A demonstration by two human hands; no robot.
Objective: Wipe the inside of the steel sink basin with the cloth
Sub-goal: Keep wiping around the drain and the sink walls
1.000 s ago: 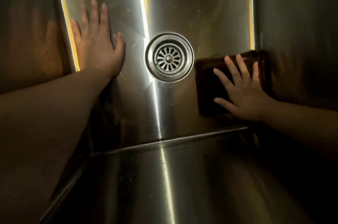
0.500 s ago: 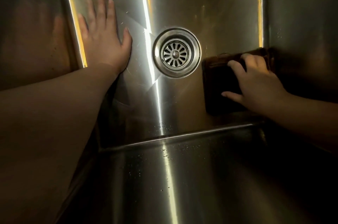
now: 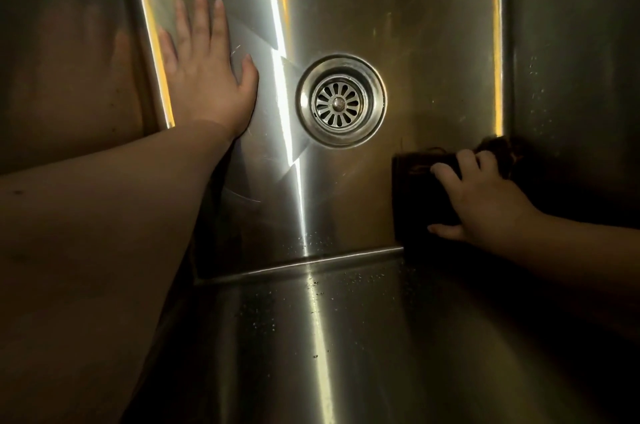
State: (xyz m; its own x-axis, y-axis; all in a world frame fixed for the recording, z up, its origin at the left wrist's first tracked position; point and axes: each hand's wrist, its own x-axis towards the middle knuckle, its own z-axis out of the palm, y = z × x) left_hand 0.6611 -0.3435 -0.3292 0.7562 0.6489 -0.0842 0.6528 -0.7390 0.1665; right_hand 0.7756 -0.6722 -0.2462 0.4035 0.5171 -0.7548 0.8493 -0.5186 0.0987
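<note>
I look straight down into the steel sink basin (image 3: 408,25). A dark brown folded cloth (image 3: 415,191) lies on the basin floor in the near right corner, against the right wall. My right hand (image 3: 481,202) rests on it with fingers curled over its far edge and thumb at its near edge. Pressed flat on the floor left of the drain, fingers spread, my left hand (image 3: 207,77) holds nothing.
The round drain strainer (image 3: 341,100) sits mid-floor between my hands. The near wall (image 3: 329,337) carries water droplets. The left wall (image 3: 62,60) and right wall (image 3: 571,60) rise steeply close to each hand.
My right hand's fingers went from spread flat on the cloth to curled over its far edge, bunching it at the corner. My left hand stayed flat.
</note>
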